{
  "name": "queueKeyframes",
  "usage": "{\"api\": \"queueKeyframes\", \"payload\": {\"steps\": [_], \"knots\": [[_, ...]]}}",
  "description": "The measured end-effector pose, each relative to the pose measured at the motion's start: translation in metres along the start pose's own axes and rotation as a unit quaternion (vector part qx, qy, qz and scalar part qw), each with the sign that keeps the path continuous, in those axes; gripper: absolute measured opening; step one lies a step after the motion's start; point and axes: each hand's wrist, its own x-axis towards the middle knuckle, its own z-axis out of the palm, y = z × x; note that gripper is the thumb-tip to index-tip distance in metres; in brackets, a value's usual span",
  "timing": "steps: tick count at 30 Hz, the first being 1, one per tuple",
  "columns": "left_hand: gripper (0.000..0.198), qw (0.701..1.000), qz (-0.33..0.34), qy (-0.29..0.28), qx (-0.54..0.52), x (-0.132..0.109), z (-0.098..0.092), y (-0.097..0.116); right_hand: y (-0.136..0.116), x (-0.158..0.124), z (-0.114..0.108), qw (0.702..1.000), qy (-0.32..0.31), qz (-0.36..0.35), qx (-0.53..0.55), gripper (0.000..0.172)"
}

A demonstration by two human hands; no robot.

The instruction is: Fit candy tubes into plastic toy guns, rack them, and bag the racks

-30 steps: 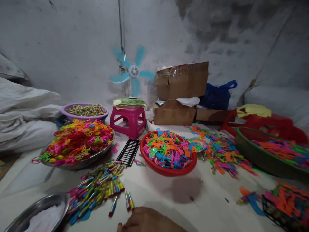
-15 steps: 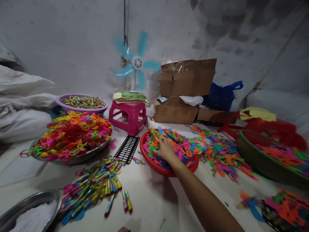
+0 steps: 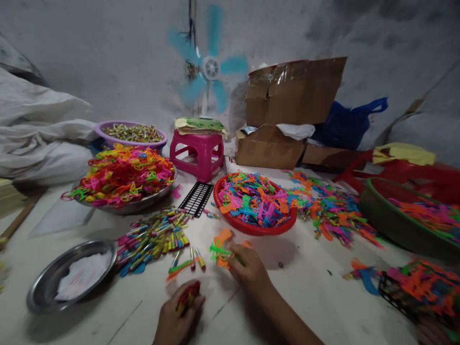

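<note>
My left hand [image 3: 172,314] is closed around a bunch of small tubes [image 3: 189,298] with red and yellow ends. Between the fingers of my right hand [image 3: 253,273] are orange and green plastic pieces [image 3: 220,250], slightly blurred, over the white table [image 3: 219,297]. A green and orange strip [image 3: 182,269] lies between the hands. Farther left spreads a pile of colourful tubes [image 3: 154,242] with shiny labels. Behind my right hand stands a red basin [image 3: 247,226] heaped with bright plastic pieces.
A metal dish [image 3: 36,299] holding white paper sits left, near a metal bowl [image 3: 125,208] of colourful pieces. A black grid rack [image 3: 197,199] lies by a pink stool [image 3: 197,155]. Loose pieces [image 3: 330,211] and a green basin [image 3: 377,223] are right; a fan [image 3: 211,68] spins behind.
My right hand has come out of the red basin toward me, bringing orange and green pieces. My left hand has risen into view with tubes. The camera view has tilted down.
</note>
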Motion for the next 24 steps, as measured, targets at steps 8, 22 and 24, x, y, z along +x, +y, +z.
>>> {"api": "queueKeyframes", "payload": {"steps": [8, 22, 24], "knots": [[0.025, 0.994, 0.032, -0.093, 0.038, -0.001, -0.001, 0.016, 0.023, -0.051, 0.007, 0.971, -0.005, 0.23, 0.067, 0.036], [0.049, 0.928, -0.067, 0.356, -0.085, -0.033, -0.183, 0.001, 0.025, -0.039, 0.058, 0.987, 0.005, 0.145, -0.065, 0.048], [0.051, 0.919, -0.073, 0.374, -0.101, -0.039, -0.208, -0.005, 0.025, -0.036, 0.052, 0.989, 0.02, 0.138, -0.042, 0.042]]}}
